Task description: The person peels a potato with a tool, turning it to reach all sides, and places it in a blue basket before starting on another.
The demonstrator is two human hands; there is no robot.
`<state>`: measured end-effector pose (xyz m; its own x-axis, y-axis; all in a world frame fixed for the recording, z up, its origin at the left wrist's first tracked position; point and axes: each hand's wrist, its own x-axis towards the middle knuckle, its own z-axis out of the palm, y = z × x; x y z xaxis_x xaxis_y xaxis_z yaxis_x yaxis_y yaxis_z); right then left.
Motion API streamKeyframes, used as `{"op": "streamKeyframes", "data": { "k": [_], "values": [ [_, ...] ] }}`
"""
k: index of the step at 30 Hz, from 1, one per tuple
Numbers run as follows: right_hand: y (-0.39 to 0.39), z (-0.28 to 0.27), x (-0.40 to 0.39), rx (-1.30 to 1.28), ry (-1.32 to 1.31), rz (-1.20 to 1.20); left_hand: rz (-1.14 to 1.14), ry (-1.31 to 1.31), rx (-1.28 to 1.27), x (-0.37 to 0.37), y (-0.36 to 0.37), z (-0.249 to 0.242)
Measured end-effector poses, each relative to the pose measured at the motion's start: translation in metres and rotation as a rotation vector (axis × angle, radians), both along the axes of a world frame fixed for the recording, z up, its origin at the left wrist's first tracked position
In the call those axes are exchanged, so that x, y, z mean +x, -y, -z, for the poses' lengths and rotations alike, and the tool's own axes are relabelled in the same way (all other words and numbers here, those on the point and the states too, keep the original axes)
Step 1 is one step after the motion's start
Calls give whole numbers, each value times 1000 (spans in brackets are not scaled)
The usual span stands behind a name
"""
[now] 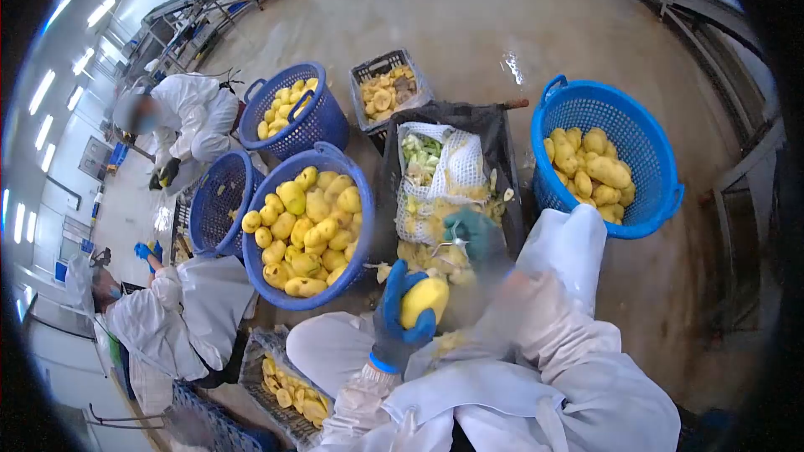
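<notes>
Because the head view looks down past the person's knees, both hands are seen above the lap, close to the near end of a black-lined crate [496, 136]. The left grip [394, 314], in a blue glove, is closed around a smooth yellow potato [425, 302], with fingers and thumb wrapped about its sides; this probably steadies it while leaving its upper face exposed. The right grip [476, 233], in a green glove, appears closed on a thin metal tool [457, 243], whose tip points toward the potato but looks apart from it; the handle is hidden in the fingers. Inside the crate lie a white mesh bag [462, 157], green scraps [419, 156] and pale peelings [440, 263]; having it right under the hands likely lets loose bits drop in. A purple-blue basket [339, 161] of potatoes stands on the floor to the left, and a bright blue basket [605, 110], also holding potatoes, to the right, both seemingly set within reach of a seated person. Farther left, two co-workers in white sit beside other baskets, well apart from these hands
</notes>
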<state>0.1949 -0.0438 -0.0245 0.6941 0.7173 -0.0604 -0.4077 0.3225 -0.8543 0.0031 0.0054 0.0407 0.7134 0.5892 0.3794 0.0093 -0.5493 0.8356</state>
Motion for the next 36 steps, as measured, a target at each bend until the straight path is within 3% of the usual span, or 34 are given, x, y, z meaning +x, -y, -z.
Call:
{"op": "streamKeyframes", "data": {
  "k": [2, 5, 7, 8, 10, 12, 13, 14, 15, 17, 19, 21, 22, 25, 26, 27, 29, 31, 33, 35, 36],
  "values": [
    [4, -12, 0, 20, 263, 38, 6, 27, 46, 2, -1, -5],
    [7, -49, -17, -103, -1, -159, -61, 51, -103, 5, 5, 4],
    [-2, -21, 2, 46, 236, -8, -44, 118, -183, 4, 9, 7],
    [-3, -22, 11, 150, -118, -51, -40, 155, -219, 5, 6, 8],
    [5, -12, 2, 65, -224, -6, -9, 155, -479, 0, -3, 28],
    [9, -40, -17, 93, 32, -116, 33, 150, -755, 0, 1, 33],
    [10, -46, -20, 114, 167, -166, 44, 193, -1017, 4, 4, 36],
    [-1, -27, -12, 56, -28, -130, 54, 234, -1278, 7, 7, 39],
    [-3, -9, -6, 80, -33, -62, 65, 277, -1535, 8, 6, 41],
    [-9, -24, 2, 129, -42, 54, 157, 345, -1741, 11, -2, 34],
    [8, -31, -18, 94, -17, -98, 136, 392, -1892, 7, 1, 33],
    [9, -37, -28, 91, 113, -247, 310, 387, -1949, 8, 1, 42],
    [-1, -14, -19, 121, 256, -176, 396, 382, -1970, 7, -2, 46],
    [-14, 33, 18, 148, 85, 110, 130, 411, -2014, 14, 1, 28],
    [-5, 12, 13, 8, -75, 38, 50, 416, -2000, 15, 1, 26],
    [3, -5, 0, 71, -24, -48, -30, 417, -1993, 16, 4, 26],
    [12, -35, -28, 196, 90, -221, 101, 360, -1938, 14, 0, 43],
    [7, -21, -13, 62, 542, 19, 163, 340, -1915, 10, 0, 48],
    [0, 18, 22, 80, 297, 67, 161, 360, -1927, 10, 5, 32],
    [10, -3, 31, 141, 20, 33, 243, 395, -1945, 9, 3, 19],
    [9, -18, 8, 146, 31, 5, 212, 426, -1965, 11, 5, 14]
  ]
}}
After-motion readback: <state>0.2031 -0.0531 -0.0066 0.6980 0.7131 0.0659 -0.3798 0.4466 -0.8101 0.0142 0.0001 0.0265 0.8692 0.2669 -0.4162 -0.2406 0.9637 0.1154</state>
